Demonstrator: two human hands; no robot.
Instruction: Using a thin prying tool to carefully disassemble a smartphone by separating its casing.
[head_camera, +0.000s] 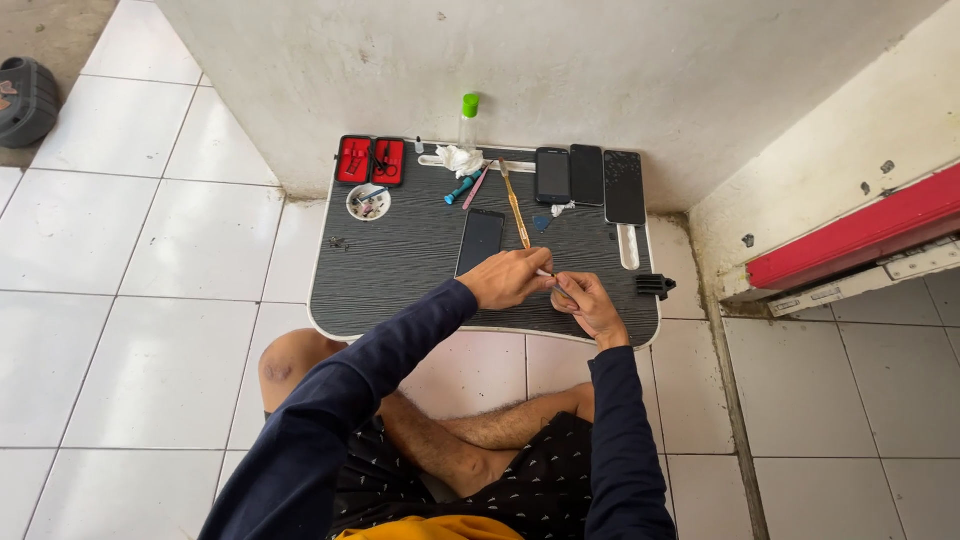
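- The white tiled floor (150, 330) carries everything; the person sits cross-legged on it, so the low work surface comes within easy reach of both arms.
- The dark ribbed tabletop (400, 290) stands over the knees against the wall, its near edge at 6 o'clock just under the hands, probably so the forearms can steady fine work.
- Three dark phones (586, 176) lie side by side at about 1 o'clock on the far edge, well clear of the hands.
- A single dark phone (480, 241) lies flat near the centre, just to 10 o'clock of the left hand.
- A red tool case (370, 161) lies opened at 11 o'clock, its tools showing and ready to pick.
- A green-capped bottle (468, 120) stands upright at 12 o'clock by the wall, beside a crumpled white tissue (460, 159).
- A small round dish (368, 202) of tiny parts sits below the case, keeping the loose bits together.
- A long yellow-handled tool (515, 208) lies near 12 o'clock, pointing toward the hands.
- The left hand (512, 278) has its fingers pinched closed on a thin light stick (545, 273), whose tip points toward the right hand.
- The right hand (590, 303) curls its fingers closed around a small object (562, 293), too small to identify, at 5 o'clock on the tabletop, held tilted toward the stick.
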